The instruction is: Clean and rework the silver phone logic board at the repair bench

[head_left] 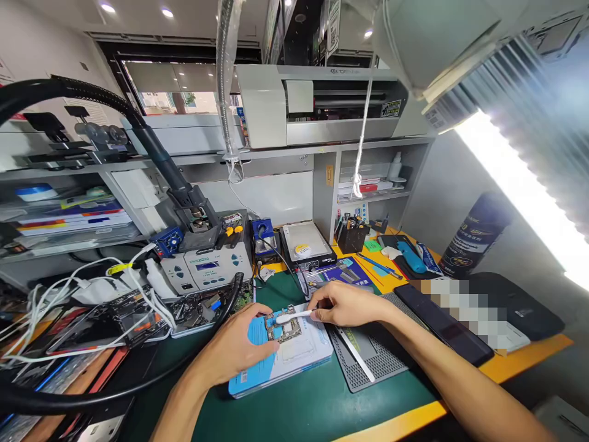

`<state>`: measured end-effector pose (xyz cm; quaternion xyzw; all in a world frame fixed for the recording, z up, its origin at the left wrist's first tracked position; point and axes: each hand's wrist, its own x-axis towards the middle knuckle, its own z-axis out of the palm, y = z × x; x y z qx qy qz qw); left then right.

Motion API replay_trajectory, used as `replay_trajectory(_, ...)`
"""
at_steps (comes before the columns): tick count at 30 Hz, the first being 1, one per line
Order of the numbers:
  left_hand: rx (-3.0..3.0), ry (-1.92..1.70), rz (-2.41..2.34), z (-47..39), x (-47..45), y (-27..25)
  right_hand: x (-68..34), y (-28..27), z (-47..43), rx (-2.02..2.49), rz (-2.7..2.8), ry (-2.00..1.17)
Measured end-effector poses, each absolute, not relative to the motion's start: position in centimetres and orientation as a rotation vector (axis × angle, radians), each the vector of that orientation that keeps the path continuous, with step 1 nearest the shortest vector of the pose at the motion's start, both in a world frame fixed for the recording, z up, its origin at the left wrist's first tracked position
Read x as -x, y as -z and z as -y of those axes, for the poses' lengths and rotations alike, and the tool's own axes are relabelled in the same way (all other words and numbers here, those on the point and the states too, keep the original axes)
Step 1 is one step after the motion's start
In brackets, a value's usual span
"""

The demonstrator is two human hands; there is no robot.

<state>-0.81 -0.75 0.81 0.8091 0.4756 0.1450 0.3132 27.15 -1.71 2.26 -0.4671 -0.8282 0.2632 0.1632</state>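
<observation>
A small phone circuit board (291,331) lies on a blue-and-white stack of booklets or boxes (257,382). My left hand (232,347) grips the board's left side between thumb and fingers, resting partly on the blue cover. In my right hand (340,304), a white cotton swab (298,314) is pinched, its tip over or touching the board's upper part; contact is hard to tell. Just right of the stack, a white stick-like tool (355,355) lies on a grey textured mat (389,368).
A dark phone (444,325) lies right of the mat. Behind my hands stand a rework station (207,270), a flat heating plate (306,242) and a black tool holder (351,234). Loose circuit boards (197,313) and white cables (133,301) crowd the left. A black hose (161,383) curves past my left arm.
</observation>
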Motion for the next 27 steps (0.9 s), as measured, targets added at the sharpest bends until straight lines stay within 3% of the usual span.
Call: replay_trajectory(27, -2.081, -0.376, -1.221, 0.6, 0.8, -0.9, -28.4, -2.5, 0.9, 1.39, 2.324, -0.838)
